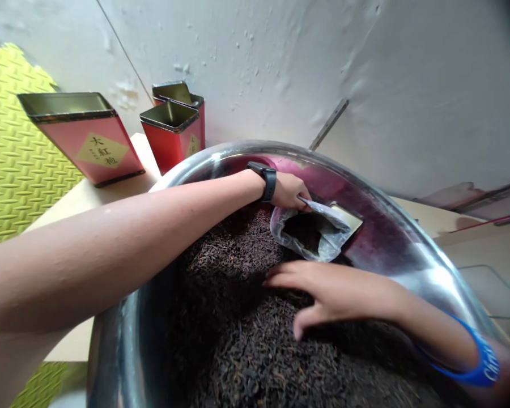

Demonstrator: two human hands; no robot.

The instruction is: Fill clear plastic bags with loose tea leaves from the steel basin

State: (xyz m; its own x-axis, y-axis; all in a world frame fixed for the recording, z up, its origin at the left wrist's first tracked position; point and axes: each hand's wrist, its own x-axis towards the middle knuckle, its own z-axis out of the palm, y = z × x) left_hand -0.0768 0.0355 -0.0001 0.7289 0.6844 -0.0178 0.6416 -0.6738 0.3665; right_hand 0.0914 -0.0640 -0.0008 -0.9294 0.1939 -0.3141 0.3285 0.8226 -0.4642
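Observation:
Inside a big round metal basin (130,345) lies a deep heap of dark loose tea leaves (255,340). My left hand (289,190), with a black watch on its wrist, reaches over the far part of the basin and pinches the edge of a clear plastic bag (335,241). The bag's mouth gapes, and dark contents show within. It lines a tin (348,218), of which only a pale gold rim shows behind it. My right hand (327,289), a blue band on its wrist, hovers just above or at the tea, thumb apart from the fingers, with nothing visible in it.
Left of the basin, a pink-red tea tin (97,147) stands uncovered on a pale board (68,212). Two more red tins (170,136) stand behind the basin rim. A grey wall (255,68) rises at the back; yellow-green foam matting (8,141) lies at left.

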